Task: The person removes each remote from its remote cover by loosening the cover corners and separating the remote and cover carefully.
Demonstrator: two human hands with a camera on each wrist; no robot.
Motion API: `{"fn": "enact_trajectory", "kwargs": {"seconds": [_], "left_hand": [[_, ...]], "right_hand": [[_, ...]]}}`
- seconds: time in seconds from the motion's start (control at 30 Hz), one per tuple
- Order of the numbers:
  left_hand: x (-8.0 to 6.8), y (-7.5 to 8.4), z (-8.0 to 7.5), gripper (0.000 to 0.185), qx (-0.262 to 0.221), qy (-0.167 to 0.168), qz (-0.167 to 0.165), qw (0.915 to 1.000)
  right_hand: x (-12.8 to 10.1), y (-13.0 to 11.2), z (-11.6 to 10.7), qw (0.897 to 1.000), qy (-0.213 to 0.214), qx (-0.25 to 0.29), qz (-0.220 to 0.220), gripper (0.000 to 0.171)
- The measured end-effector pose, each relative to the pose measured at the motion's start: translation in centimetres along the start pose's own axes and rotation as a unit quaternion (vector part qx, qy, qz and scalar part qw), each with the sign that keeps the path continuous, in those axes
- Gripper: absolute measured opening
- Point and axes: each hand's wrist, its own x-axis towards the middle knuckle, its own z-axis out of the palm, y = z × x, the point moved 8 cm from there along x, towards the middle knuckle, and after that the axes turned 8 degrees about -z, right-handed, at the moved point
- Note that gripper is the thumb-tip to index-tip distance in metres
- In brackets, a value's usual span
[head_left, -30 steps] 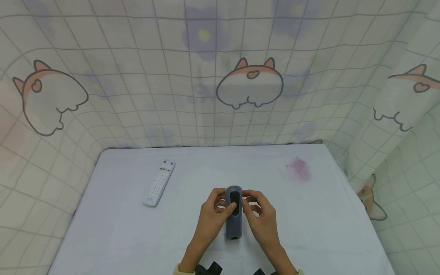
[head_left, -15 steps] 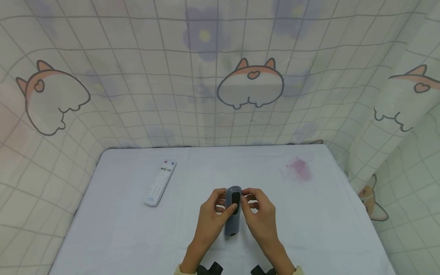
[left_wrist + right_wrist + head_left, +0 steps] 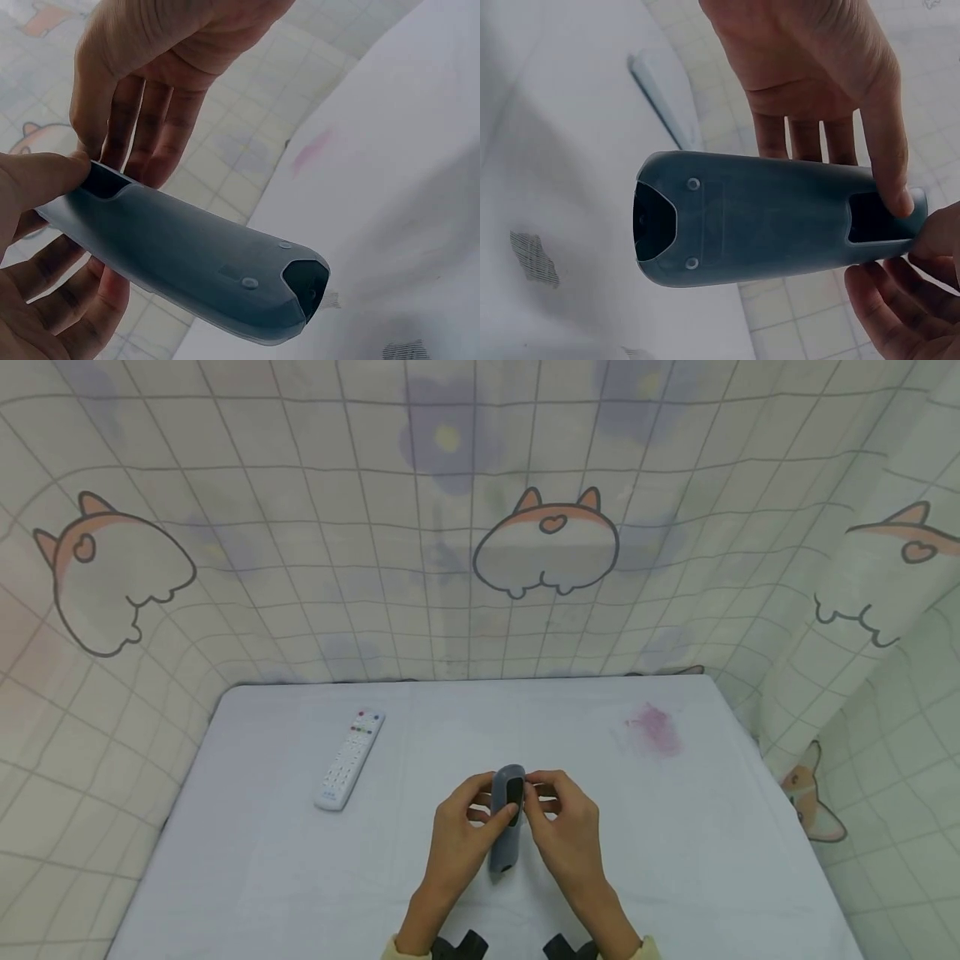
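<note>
Over the worktop, between left hand and right hand, hold the blue-grey case steady, with fingers of both clamped on its far end; best to turn gently, squeezing evenly.

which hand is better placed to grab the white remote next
Left, most likely: the left hand is nearer the white remote, which lies off to that side. Both it and the right hand hold the grey-blue case, though, so the right would have to hold that alone.
</note>
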Motion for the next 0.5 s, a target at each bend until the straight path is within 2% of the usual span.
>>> {"fn": "enact_trajectory", "kwargs": {"seconds": [0.3, 0.5], "left_hand": [[0.23, -0.10, 0.18, 0.041, -0.001, -0.012, 0.001, 0.9999], [0.27, -0.40, 0.26, 0.041, -0.002, -0.024, -0.013, 0.9996]], "right_hand": [[0.09, 0.09, -0.11, 1.000, 0.002, -0.017, 0.005, 0.018], [-0.02, 0.46, 0.02, 1.000, 0.000, -0.007, 0.024, 0.016]]}}
